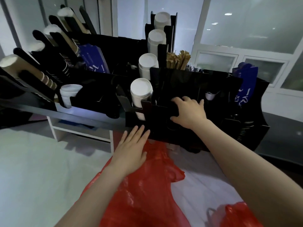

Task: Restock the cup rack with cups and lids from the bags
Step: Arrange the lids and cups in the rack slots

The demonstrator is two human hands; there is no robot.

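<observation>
Red bag [147, 185]: crumpled on the counter [32, 169] under my forearms; second bag [241, 215] near right.
Left hand [131, 148]: flat, fingers straight, holding nothing, over the bag's top at the rack's foot.
Right hand [188, 112]: curled round a dark object [173, 109] at a front slot. Probably lids, but it is too dark to be sure.
Cup rack [213, 128]: just beyond the bag; white cups [141, 94] fill its left slots.
Doing it well: I'd brace the base and seat the stack squarely before letting go.
</observation>
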